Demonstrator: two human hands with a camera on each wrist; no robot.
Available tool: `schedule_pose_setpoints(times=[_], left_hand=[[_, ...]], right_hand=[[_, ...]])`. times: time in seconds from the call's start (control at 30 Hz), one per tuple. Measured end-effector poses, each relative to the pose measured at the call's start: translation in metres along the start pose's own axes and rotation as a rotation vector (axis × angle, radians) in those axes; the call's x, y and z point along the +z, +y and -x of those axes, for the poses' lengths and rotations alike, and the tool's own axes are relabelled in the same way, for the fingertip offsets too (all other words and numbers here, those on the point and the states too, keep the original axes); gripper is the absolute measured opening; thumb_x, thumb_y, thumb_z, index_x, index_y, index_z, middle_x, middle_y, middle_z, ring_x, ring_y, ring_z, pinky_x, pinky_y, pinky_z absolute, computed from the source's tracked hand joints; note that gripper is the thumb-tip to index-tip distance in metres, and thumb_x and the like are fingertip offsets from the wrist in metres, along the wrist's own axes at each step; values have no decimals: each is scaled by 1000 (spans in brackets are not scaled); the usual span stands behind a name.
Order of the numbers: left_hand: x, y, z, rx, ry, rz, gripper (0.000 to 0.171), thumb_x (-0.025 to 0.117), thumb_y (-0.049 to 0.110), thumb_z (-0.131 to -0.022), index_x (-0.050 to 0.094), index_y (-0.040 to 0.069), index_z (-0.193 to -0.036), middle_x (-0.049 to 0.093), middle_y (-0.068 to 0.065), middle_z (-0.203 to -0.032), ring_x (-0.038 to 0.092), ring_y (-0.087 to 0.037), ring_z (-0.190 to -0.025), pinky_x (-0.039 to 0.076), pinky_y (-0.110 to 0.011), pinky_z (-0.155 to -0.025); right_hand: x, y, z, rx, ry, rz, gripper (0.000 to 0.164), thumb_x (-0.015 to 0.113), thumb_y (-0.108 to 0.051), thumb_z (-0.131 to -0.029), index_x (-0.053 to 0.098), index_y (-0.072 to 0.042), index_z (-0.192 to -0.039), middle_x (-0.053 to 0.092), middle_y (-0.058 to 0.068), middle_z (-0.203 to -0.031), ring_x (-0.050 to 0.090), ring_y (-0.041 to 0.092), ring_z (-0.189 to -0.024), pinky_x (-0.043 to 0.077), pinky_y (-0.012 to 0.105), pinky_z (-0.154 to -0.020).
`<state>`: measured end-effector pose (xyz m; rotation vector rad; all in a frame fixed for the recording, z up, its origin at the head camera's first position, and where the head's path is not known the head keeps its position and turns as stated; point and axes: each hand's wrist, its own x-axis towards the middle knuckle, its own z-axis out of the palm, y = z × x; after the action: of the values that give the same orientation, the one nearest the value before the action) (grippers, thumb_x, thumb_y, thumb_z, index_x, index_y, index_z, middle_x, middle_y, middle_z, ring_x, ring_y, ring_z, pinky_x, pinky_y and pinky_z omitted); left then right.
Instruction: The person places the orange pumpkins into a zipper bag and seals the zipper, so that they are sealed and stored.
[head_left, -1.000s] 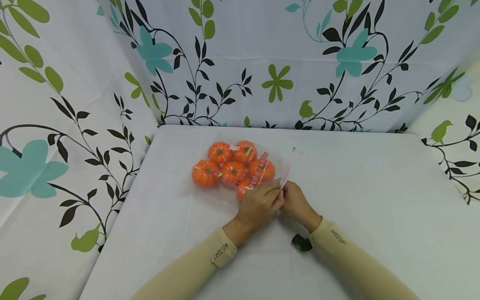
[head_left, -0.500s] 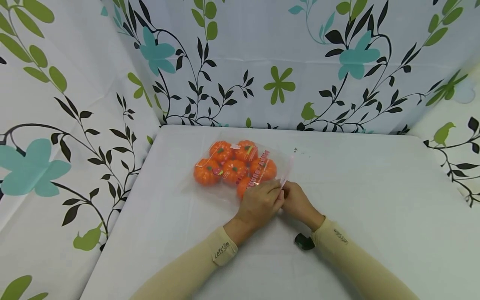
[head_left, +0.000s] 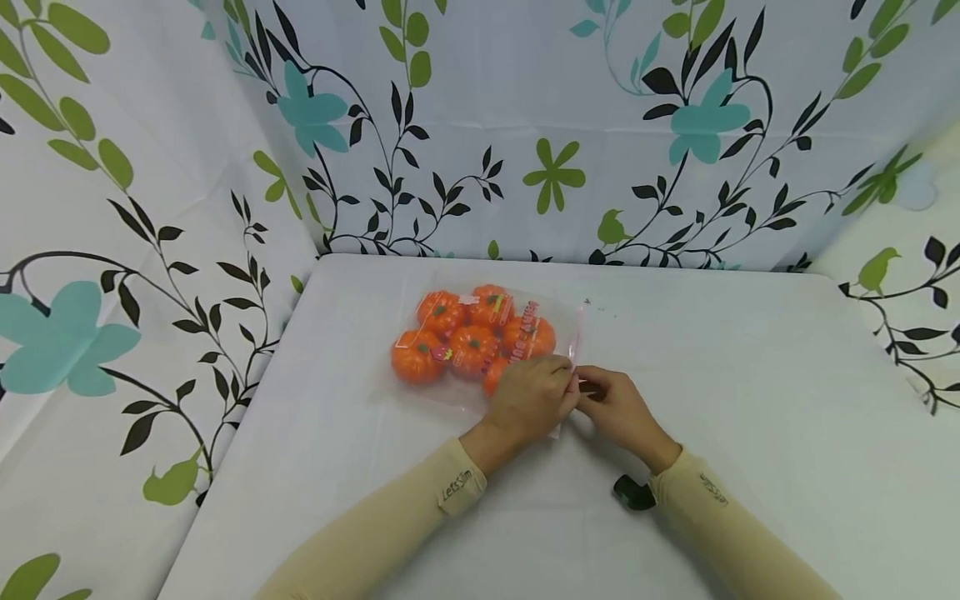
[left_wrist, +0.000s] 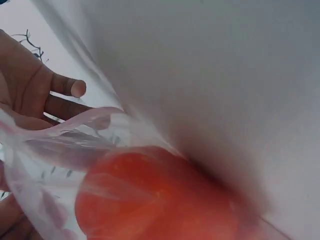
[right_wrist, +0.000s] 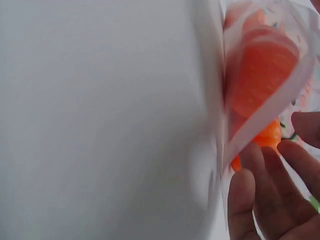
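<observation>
A clear plastic bag [head_left: 568,333] with a pink edge and printed lettering lies on the white table. Several small orange pumpkins [head_left: 474,351] with green stems are inside it. My left hand [head_left: 531,398] pinches the bag's edge near the front right corner and covers part of one pumpkin. Against that same edge is my right hand [head_left: 618,412], its thumb and fingers apart. In the right wrist view, the right hand's fingers [right_wrist: 272,190] are fairly straight beside the gaping pink rim. The left wrist view shows the bag's mouth [left_wrist: 87,120] standing apart, with fingers at it.
The white table [head_left: 750,375] stretches to both sides of the bag. Behind and at the sides hangs a white curtain [head_left: 465,108] printed with flowers and leaves. A dark camera piece [head_left: 633,492] sits at the right wrist.
Both hands have shifted slightly right along the bag's edge. My right hand has drawn back a little, and its thumb and fingers have parted. The bag has moved slightly.
</observation>
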<state>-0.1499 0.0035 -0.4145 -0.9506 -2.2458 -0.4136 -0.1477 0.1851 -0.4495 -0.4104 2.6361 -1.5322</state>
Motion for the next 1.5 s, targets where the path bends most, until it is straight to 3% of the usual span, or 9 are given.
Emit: schedule_pose_setpoints(times=[0.23,0.37,0.57,0.73,0.93,1.17,1.3,1.4,1.5], left_hand=[[-2,8,1,-9,-246,-116,18,72,31,-88,77,16,-80,75,6,-94,71,-8,-82,57,-23,-63],[-10,7,2,-8,-348,-79,23,70,38,-89,79,16,-91,75,4,-109,70,-11,-101,58,-27,-80],[-28,-6,8,-40,-318,53,54,70,42,-89,68,7,-130,68,-6,-128,65,-19,-118,55,-33,-93],[-44,-17,16,-84,-280,173,70,78,41,-85,57,3,-141,63,-9,-137,60,-23,-126,50,-36,-101],[-55,-19,20,-72,-379,252,97,91,48,-69,51,4,-146,56,-7,-145,54,-24,-132,44,-38,-108],[-58,-11,25,12,-487,129,72,86,46,-77,66,6,-134,66,-6,-133,60,-21,-125,47,-34,-104],[-54,-7,30,109,-451,54,48,84,47,-79,76,10,-109,74,0,-108,69,-14,-100,55,-27,-87],[-51,-3,33,164,-412,7,35,82,48,-81,76,15,-93,73,6,-90,68,-8,-81,54,-22,-69],[-47,1,36,202,-411,-66,24,81,40,-85,78,17,-91,71,8,-84,64,-5,-73,51,-20,-62]], right_hand=[[-14,1,12,76,72,60,32,71,-12,-94,68,-4,-125,72,10,-114,73,25,-94,59,34,-76],[-18,-1,18,95,94,110,32,72,-17,-94,69,-5,-123,73,4,-104,72,21,-87,58,32,-70],[-24,-4,28,129,70,82,32,73,-22,-94,70,-5,-121,72,3,-99,71,19,-83,55,29,-63],[-25,-5,34,205,-47,-45,31,72,-26,-95,72,-3,-115,75,7,-98,73,23,-84,57,34,-62],[-25,-9,37,268,-166,-140,33,68,-33,-97,76,-1,-104,76,9,-89,73,24,-85,58,36,-66],[-15,-11,40,307,-286,-248,37,63,-33,-100,76,2,-104,76,13,-92,74,27,-87,58,37,-67],[-8,-10,41,305,-350,-296,39,60,-34,-102,76,2,-103,76,15,-92,74,28,-86,58,35,-65],[-3,-9,42,307,-372,-325,40,59,-35,-102,76,1,-103,76,15,-92,74,27,-85,59,34,-64],[2,-9,42,325,-374,-345,42,59,-37,-102,76,2,-102,76,16,-92,74,25,-84,58,32,-63]])
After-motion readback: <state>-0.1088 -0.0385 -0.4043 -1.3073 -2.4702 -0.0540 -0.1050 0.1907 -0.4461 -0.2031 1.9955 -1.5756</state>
